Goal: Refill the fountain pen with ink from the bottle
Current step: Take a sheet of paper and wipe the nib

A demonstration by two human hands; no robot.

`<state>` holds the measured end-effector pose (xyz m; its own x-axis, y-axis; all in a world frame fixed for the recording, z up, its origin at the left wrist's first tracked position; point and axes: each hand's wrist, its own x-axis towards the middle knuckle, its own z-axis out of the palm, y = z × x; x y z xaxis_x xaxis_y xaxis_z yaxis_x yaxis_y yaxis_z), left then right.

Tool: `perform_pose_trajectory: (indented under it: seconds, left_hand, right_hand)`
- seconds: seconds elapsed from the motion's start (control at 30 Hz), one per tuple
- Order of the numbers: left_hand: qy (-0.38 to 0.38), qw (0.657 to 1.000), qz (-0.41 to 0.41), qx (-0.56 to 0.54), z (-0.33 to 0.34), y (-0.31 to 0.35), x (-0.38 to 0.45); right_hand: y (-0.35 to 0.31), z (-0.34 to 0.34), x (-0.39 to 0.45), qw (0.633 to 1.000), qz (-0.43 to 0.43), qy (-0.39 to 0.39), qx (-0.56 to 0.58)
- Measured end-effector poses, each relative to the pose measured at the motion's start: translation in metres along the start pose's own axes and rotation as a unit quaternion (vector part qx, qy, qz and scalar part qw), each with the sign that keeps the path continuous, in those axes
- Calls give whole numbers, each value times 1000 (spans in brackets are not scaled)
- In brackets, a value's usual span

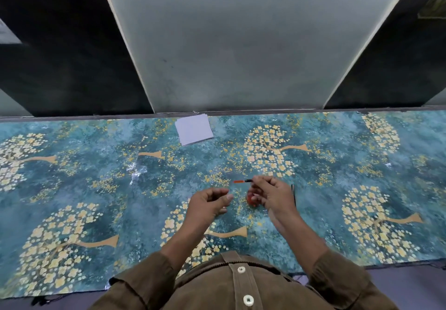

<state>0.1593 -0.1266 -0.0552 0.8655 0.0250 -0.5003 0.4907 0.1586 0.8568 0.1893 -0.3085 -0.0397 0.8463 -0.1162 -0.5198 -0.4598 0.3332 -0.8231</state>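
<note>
My right hand (272,195) holds a thin pen part (242,181) with an orange-red end pointing left, pinched between the fingertips above the table. Under that hand stands a small red ink bottle (252,200), partly hidden by the fingers. A dark slender piece (293,195), perhaps the pen barrel or cap, lies on the cloth just right of my right hand. To the left of the bottle hovers my left hand (210,202), fingers curled and apart, with nothing visible in it.
A teal cloth with gold flower trees (96,177) covers the table. A small stack of white paper (194,129) lies near the far edge. A pale wall panel (241,56) rises behind the table.
</note>
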Motion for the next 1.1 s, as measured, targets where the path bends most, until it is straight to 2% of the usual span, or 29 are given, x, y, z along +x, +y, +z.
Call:
perform_pose_trajectory:
  seconds: [0.17, 0.3, 0.4, 0.53, 0.63, 0.7, 0.77, 0.87, 0.93, 1.1]
  left_hand:
    - [18, 995, 35, -94, -18, 15, -3]
    - [43, 986, 65, -146, -37, 29, -4]
    - [78, 983, 70, -149, -56, 33, -7]
    - [143, 977, 74, -139, -89, 35, -1]
    - [187, 970, 76, -135, -113, 41, 3]
    - [200, 966, 82, -142, -127, 47, 4]
    - [205, 965, 89, -134, -139, 51, 6]
    - [214, 965, 92, -122, -152, 51, 8]
    - [219, 964, 91, -119, -156, 50, 8]
    - [213, 966, 79, -120, -167, 48, 8]
  right_hand:
    - [16, 45, -12, 988, 106, -88, 77]
    - [25, 80, -16, 974, 142, -153, 81]
    - [32, 102, -16, 969, 153, -191, 40]
    - [37, 131, -1, 961, 145, -218, -83]
    - [34, 155, 32, 961, 85, -180, -193]
    - [31, 173, 64, 943, 16, -156, -294]
    - [25, 186, 99, 895, -78, -124, -421]
    - [16, 204, 148, 789, -205, -95, -572]
    - [12, 207, 178, 760, -216, -64, -610]
    - [12, 201, 226, 759, -155, 60, -630]
